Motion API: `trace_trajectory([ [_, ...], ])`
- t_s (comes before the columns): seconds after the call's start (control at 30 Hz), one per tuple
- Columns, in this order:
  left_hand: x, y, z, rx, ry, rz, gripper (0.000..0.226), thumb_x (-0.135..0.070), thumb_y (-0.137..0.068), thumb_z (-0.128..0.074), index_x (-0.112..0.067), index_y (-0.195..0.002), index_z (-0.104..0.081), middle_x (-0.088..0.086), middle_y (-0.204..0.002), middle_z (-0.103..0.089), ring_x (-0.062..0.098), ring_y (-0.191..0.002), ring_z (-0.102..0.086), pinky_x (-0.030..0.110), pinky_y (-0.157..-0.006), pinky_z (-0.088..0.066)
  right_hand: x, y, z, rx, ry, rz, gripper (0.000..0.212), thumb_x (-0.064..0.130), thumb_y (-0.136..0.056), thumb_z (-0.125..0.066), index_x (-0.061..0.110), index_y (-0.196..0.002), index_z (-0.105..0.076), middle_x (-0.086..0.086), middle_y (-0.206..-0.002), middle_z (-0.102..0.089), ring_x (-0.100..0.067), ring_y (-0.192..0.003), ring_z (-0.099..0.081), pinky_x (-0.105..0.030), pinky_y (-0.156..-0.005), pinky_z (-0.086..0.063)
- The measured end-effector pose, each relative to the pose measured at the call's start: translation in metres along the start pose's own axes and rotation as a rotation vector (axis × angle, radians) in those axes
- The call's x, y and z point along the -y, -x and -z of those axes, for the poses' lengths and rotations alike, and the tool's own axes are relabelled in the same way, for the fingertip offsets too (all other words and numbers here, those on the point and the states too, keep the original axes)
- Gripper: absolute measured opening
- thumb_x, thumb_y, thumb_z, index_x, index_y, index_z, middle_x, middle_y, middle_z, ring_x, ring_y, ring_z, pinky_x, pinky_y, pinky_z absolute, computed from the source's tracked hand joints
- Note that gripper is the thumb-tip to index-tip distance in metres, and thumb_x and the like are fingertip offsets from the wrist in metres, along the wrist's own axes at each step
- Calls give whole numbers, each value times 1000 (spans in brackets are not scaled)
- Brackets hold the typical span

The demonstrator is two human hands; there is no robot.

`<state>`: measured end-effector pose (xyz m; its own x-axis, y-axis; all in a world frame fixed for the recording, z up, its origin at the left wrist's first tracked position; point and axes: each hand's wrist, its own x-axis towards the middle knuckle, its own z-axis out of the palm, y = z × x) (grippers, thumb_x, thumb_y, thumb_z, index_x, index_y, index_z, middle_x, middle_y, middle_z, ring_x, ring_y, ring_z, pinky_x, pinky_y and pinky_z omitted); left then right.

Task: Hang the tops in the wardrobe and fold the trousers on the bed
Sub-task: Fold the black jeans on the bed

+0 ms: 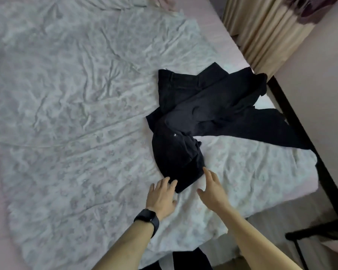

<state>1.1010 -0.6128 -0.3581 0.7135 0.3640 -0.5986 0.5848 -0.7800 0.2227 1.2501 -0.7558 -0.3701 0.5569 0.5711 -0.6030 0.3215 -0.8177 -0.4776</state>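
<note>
I count one heap of black trousers (201, 114) on the bed (220, 43), right of the middle; one leg reaches the right edge. My left hand (161, 195), fingers straight, touches its near end. My right hand (213, 190) is spread wide beside it, holding nothing. Wrinkled sheet (57, 114) fills the left.

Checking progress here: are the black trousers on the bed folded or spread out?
Not folded. The black trousers lie in a crumpled heap on the bed, legs splayed toward its right edge.

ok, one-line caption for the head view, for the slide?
Left hand and right hand, both open, poised at the near end of crumpled black trousers on the bed.
</note>
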Motion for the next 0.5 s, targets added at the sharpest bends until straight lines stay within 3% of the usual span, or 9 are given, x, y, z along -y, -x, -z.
trace_trajectory([
  [0.1, -10, -38, -37, -33, -103, -42, 81, -38, -97, -59, -22, -160, -10, 4, -167, -8, 27, -152, -15, 49, -120, -21, -20, -39, -17, 7, 27, 19, 89, 12, -92, -64, 24, -162, -10, -1, -167, -9, -27, -134, -48, -35, -103, -48],
  [0.17, -11, -56, -53, -75, -196, -53, 84, -36, -99, -57, -20, -161, -4, 5, -169, -2, 27, -154, -9, 50, -122, -17, -30, -56, -25, 7, 98, 50, 89, 16, -92, -66, 26, -162, -11, -2, -167, -12, -29, -138, -43, -38, -110, -43],
  [0.23, -5, -70, -63, -131, -263, -75, 76, -25, -101, -53, -17, -161, -7, 6, -168, -8, 28, -153, -15, 50, -121, -18, -36, -69, -29, -1, 147, 89, 88, 24, -92, -69, 28, -161, -15, 0, -165, -15, -31, -133, -47, -38, -104, -47],
  [0.3, 4, -81, -63, -184, -303, -148, 60, -13, -101, -48, -12, -157, -27, 9, -161, -30, 29, -145, -34, 45, -117, -29, -39, -79, -31, -18, 182, 109, 86, 32, -92, -71, 30, -159, -18, 0, -162, -17, -31, -125, -54, -39, -91, -54],
  [0.37, 5, -80, -47, -270, -271, -256, 41, -12, -93, -64, -7, -133, -61, 10, -124, -67, 26, -110, -65, 39, -93, -51, -40, -78, -31, -20, 202, 87, 86, 41, -91, -71, 33, -158, -17, -1, -161, -13, -33, -123, -55, -40, -83, -57],
  [0.43, 4, -68, -20, -383, -134, -305, 28, -13, -73, -85, -8, -99, -77, 5, -76, -72, 26, -65, -68, 34, -60, -56, -37, -65, -30, -21, 157, 79, 90, 53, -88, -70, 34, -157, -17, 0, -162, -9, -32, -121, -57, -40, -82, -58],
  [0.5, 1, -51, 13, -437, 81, -271, 22, -13, -79, -78, -10, -100, -76, 4, -72, -70, 28, -63, -65, 34, -58, -53, -27, -46, -23, -42, 48, 94, 92, 63, -84, -69, 35, -157, -21, 3, -163, -10, -22, -109, -63, -36, -82, -58],
])
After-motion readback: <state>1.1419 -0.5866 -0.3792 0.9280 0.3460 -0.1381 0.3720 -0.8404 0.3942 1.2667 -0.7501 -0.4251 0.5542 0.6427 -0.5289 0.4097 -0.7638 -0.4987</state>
